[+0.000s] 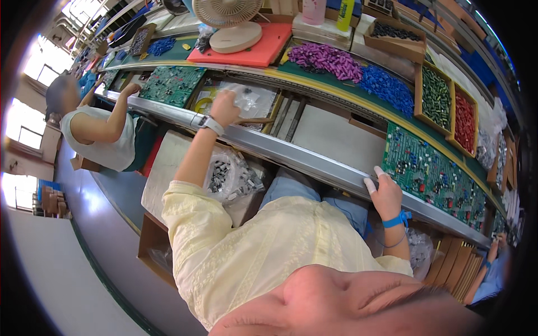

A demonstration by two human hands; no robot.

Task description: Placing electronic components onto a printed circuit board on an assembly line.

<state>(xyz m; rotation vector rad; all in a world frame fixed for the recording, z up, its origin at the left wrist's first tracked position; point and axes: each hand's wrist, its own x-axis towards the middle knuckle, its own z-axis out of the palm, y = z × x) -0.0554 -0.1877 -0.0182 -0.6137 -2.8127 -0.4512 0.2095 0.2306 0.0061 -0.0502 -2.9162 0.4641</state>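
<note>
My two hands (pixel 225 110) (pixel 386 197) are wearing one watch (pixel 212 125), one blue wristband (pixel 397 219) and two white fingertip covers (pixel 370 185) (pixel 379 171). I am counting two large green circuit boards (pixel 172 85) (pixel 434 175), one fan (pixel 227 10), one pink bottle (pixel 314 11), one yellow-green bottle (pixel 345 14) and one purple heap (pixel 325 60).

The long bench (pixel 291 153) was packed, a circuit board (pixel 431 175) lay over right, another board (pixel 169 85) sat left, purple parts (pixel 325 60) and blue parts (pixel 386 87) heaped behind

Between the left hand (pixel 224 108) and right hand (pixel 386 193), a low path lies over the flat grey panel (pixel 339 137). A populated green circuit board (pixel 434 171) bounds it on the right, the metal rail (pixel 291 154) in front; purple parts (pixel 325 60) and blue parts (pixel 386 87) heap up beyond.
</note>
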